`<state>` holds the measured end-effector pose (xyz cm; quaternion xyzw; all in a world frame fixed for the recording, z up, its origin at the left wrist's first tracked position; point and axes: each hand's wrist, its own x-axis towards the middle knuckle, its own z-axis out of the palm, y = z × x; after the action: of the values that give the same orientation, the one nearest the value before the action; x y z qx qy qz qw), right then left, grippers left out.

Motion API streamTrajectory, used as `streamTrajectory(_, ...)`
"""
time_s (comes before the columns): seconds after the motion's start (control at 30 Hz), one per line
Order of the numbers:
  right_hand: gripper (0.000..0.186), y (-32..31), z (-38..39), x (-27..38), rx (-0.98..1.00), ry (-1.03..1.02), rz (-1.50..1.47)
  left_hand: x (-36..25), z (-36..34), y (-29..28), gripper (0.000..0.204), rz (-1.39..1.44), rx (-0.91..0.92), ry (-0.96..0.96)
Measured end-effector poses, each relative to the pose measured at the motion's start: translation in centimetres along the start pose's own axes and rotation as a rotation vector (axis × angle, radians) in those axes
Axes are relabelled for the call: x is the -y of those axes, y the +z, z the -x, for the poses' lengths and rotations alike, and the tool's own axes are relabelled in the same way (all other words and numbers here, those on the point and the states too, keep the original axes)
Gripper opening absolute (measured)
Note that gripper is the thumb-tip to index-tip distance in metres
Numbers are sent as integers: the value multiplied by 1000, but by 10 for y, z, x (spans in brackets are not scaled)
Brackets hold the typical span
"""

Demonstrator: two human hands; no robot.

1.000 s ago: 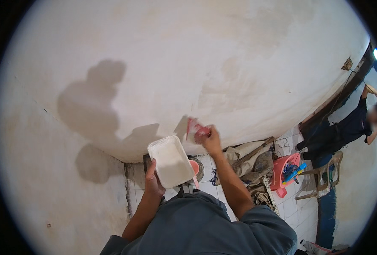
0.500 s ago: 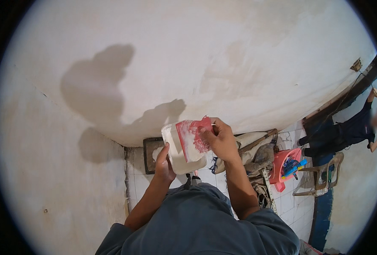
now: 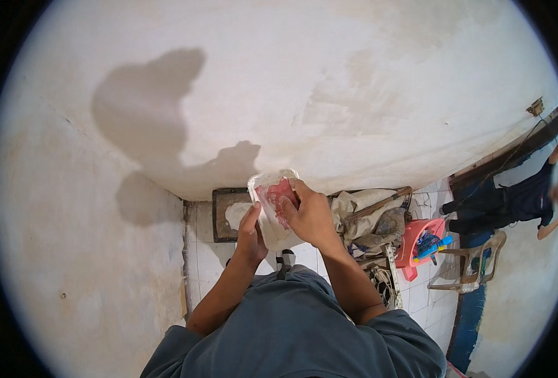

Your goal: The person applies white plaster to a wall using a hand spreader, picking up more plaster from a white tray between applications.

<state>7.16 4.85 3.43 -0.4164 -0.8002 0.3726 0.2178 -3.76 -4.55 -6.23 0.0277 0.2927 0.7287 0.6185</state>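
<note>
My left hand [image 3: 251, 236] grips the side of a white plastic tub [image 3: 282, 241], its thumb lying along the near rim. White paste coats the inside of the tub. Between the thumb and fingers of my right hand [image 3: 311, 217] is a red putty spreader [image 3: 276, 196], smeared with the same white paste. The spreader is tilted down inside the tub, and its lower edge is partly hidden. Both hands are in front of my chest, short of the wall [image 3: 354, 151], which has darker, damp-looking patches.
A black-framed tray [image 3: 218, 215] with a white lump lies on the floor at the wall's foot. To the right are bundled cloth sacks [image 3: 379, 217], a pink stool [image 3: 411, 249] carrying a blue tool [image 3: 434, 248], and a plastic chair [image 3: 486, 259]. Another person [image 3: 525, 200] stands at far right.
The spreader has gone from above the tub down into it. The tub has turned and moved slightly right and up, with both hands following.
</note>
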Motion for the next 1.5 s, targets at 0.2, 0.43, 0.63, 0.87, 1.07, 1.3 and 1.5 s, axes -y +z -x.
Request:
streamTrajectory(0.2, 33, -7, -3, -10, -135, 8, 54, -6, 5, -1, 45, 62, -11, -1)
streamTrajectory(0.43, 32, 15, -8, 3, -112, 30, 15, -9, 0, -13, 44, 25, -12, -15)
streamTrajectory(0.63, 30, 11, -9, 6, -71, 0, 66, -23, 0, -16, 46, 51, -7, 34)
streamTrajectory(0.87, 26, 17, -23, 15, -205, -9, 70, -31, -3, -17, 40, 10, 54, 87)
streamTrajectory(1.07, 26, 22, -25, 31, -206, -69, 80, -47, 3, -20, 37, 38, 20, 139)
streamTrajectory(1.3, 22, 41, -39, 30, -186, -126, 122, -53, 2, -23, 39, -40, 64, 177)
streamTrajectory(1.5, 22, 21, -42, 39, -155, -25, -13, -58, 1, -35, 44, 40, 33, 159)
